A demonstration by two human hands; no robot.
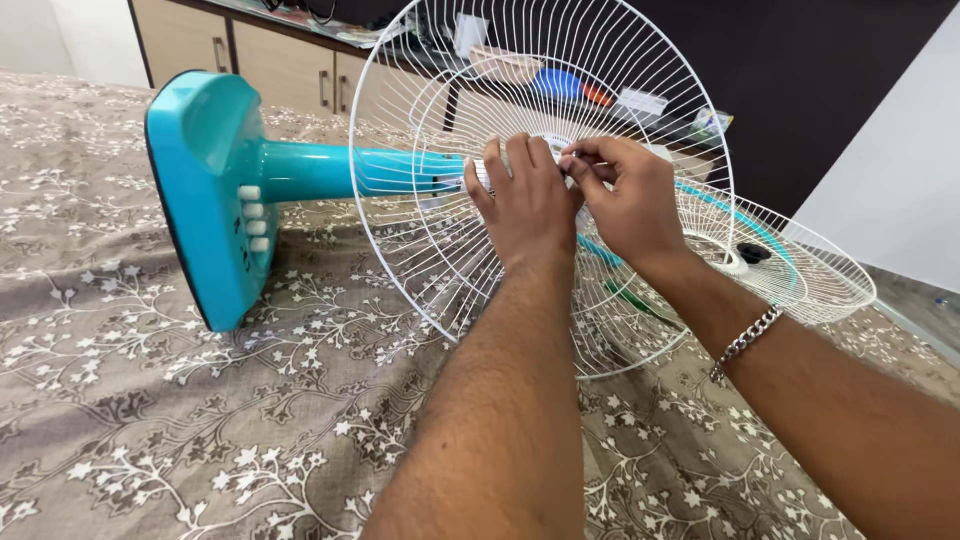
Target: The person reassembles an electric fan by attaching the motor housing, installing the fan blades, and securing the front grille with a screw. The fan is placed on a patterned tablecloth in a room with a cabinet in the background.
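Here both hands point(530, 200) point(625, 200) pinch the grille point(450, 250) hub — grip seemingly closed.

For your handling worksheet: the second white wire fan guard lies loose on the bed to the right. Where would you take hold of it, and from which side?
Probably grip the loose guard by its outer rim, from the near right. It lies dished and open side up, so the rim stands clear of the floral bedcover; the thin wires look easily bent.

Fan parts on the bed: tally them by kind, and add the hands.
Teal fan stand with base: 1
White wire guards: 2, one upright, one lying flat
Hands at the hub: 2, left hand, right hand
Total: 5
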